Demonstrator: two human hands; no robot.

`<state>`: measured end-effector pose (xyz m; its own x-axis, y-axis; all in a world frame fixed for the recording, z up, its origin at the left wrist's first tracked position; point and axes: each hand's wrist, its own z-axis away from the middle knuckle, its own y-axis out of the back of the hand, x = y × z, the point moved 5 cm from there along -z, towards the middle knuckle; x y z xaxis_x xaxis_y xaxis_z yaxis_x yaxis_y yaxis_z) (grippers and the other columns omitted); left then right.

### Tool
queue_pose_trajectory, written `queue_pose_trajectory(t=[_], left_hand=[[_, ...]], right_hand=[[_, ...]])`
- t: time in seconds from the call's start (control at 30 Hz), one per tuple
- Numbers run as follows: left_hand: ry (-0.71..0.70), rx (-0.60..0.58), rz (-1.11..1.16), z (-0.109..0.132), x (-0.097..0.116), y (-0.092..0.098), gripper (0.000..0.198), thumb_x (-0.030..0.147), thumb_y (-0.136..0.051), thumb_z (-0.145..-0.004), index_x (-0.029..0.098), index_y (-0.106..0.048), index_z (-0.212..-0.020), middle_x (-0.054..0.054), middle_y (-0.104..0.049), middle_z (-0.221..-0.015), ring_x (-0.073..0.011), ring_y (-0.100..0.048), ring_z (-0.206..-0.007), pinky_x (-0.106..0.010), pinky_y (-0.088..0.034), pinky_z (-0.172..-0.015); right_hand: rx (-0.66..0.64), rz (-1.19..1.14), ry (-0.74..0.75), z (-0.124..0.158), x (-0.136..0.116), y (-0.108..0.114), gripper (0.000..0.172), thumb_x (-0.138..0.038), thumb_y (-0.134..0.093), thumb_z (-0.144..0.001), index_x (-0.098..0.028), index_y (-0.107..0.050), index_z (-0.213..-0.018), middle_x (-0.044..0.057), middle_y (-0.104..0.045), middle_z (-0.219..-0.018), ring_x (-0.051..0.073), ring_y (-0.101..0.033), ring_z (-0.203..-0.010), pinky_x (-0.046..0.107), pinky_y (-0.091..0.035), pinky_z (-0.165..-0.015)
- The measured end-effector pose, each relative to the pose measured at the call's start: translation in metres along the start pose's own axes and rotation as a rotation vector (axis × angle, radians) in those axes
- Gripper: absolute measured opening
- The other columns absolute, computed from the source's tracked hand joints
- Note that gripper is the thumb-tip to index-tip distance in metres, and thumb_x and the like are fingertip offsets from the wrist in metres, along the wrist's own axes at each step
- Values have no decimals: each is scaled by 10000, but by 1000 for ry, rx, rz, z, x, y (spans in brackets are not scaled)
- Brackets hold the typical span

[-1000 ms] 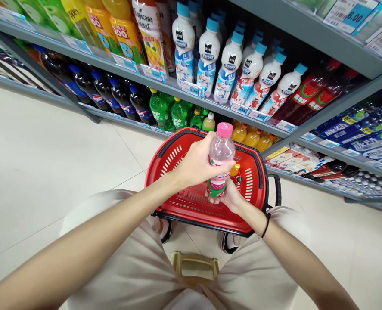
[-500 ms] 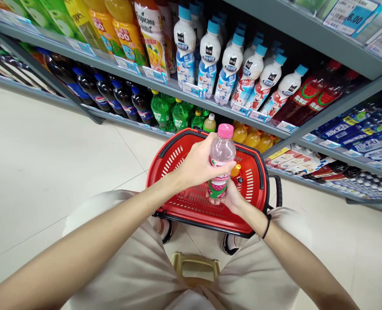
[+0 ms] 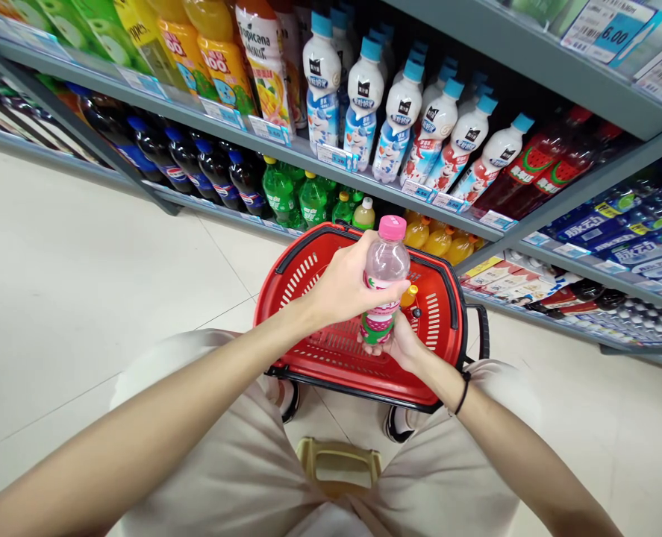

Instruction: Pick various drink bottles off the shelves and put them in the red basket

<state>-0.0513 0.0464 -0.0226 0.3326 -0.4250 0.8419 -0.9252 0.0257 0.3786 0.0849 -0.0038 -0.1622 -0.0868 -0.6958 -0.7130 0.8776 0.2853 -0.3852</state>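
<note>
Little has moved since the earlier frames: the view has drifted slightly, and both hands keep the same grip on the bottle. The left hand (image 3: 346, 287) is wrapped around the middle of a clear bottle (image 3: 383, 277) with a pink cap, its fingers hiding much of the pink and green label. The right hand (image 3: 398, 344) sits just beneath it, cupped closed around the bottle's base; the bottle and the left hand cover most of its fingers, so the bottom of the bottle cannot be seen. A dark band circles the right wrist. The bottle stands upright between the hands, cap uppermost, held above a red basket (image 3: 308, 268) that lies just beyond and below them on the floor. A small orange cap (image 3: 408, 294) shows beside the bottle, just right of the left hand; what it belongs to is hidden. Beyond the hands, shelves (image 3: 286, 149) carry rows of drinks, cut off at the frame edges, their price tags too small to read. Below the hands, a yellowish stool (image 3: 339, 464) shows only partly between the person's knees
</note>
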Motion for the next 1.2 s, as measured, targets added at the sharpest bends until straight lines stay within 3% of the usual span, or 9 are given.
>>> queue_pose_trajectory(t=[0.17, 0.33, 0.43, 0.53, 0.67, 0.83, 0.93, 1.03, 1.2], left_hand=[[73, 50, 24, -7, -8, 10, 462, 443, -820, -764, 187, -639, -1104, -41, -725, -915, -216, -685, -772, -341, -562, -709], [299, 257, 181, -22, -41, 36, 337, 412, -774, -802, 176, -643, -1002, -50, -703, -930, -203, -678, -831, -330, -580, -752], [414, 335, 300, -26, -56, 47, 333, 409, -786, -803, 173, -634, -982, -57, -706, -929, -190, -679, -810, -329, -593, -743], [481, 350, 454, -25, -60, 50, 358, 405, -826, -780, 173, -651, -988, -61, -713, -927, -181, -680, -788, -317, -593, -719], [523, 347, 669, -24, -55, 46, 387, 462, -865, -775, 179, -682, -967, -56, -721, -921, -169, -678, -788, -287, -583, -720], [515, 290, 880, -27, -46, 45, 426, 544, -837, -779, 199, -670, -966, -68, -770, -964, -235, -747, -921, -383, -627, -897], [528, 308, 895, -27, -43, 48, 422, 516, -834, -762, 201, -678, -994, -75, -791, -1017, -254, -761, -993, -392, -627, -935], [539, 340, 902, -25, -42, 51, 404, 501, -829, -746, 198, -690, -975, -80, -794, -1056, -267, -762, -1026, -387, -636, -931], [551, 344, 867, -22, -45, 53, 426, 519, -826, -758, 195, -689, -999, -100, -786, -1097, -299, -761, -1082, -418, -638, -979]], right_hand=[[2, -4, -61, 4, -6, -4, 719, -594, -151, -1100, -153, -634, -802, 106, -673, -659, 159, -587, -498, 227, -384, -443], [-165, -42, -32, 18, -27, -17, 632, -592, -226, -1063, -150, -660, -937, 97, -685, -702, 171, -556, -514, 257, -387, -488], [-198, -83, 60, 25, -38, -20, 539, -616, -348, -1018, -170, -631, -912, 85, -676, -719, 174, -551, -529, 276, -405, -512], [-149, -165, 181, 28, -45, -18, 466, -631, -489, -962, -189, -605, -873, 49, -643, -692, 160, -532, -518, 271, -408, -503], [-95, -106, 340, 29, -49, -14, 547, -717, -597, -911, -175, -643, -852, 55, -663, -688, 172, -581, -526, 296, -485, -513], [75, 76, 616, 35, -54, -3, 486, -657, -725, -929, -172, -689, -950, 60, -730, -757, 210, -696, -603, 365, -620, -641], [182, 161, 747, 41, -55, 3, 427, -536, -836, -886, -206, -704, -1124, 67, -779, -946, 241, -766, -791, 393, -658, -775], [268, 241, 855, 47, -57, 6, 501, -422, -885, -863, -229, -696, -1285, 87, -766, -1195, 259, -760, -1063, 399, -640, -959], [342, 398, 998, 56, -62, 9, 645, -330, -888, -867, -239, -617, -1445, 122, -680, -1402, 262, -713, -1217, 396, -626, -1032]])
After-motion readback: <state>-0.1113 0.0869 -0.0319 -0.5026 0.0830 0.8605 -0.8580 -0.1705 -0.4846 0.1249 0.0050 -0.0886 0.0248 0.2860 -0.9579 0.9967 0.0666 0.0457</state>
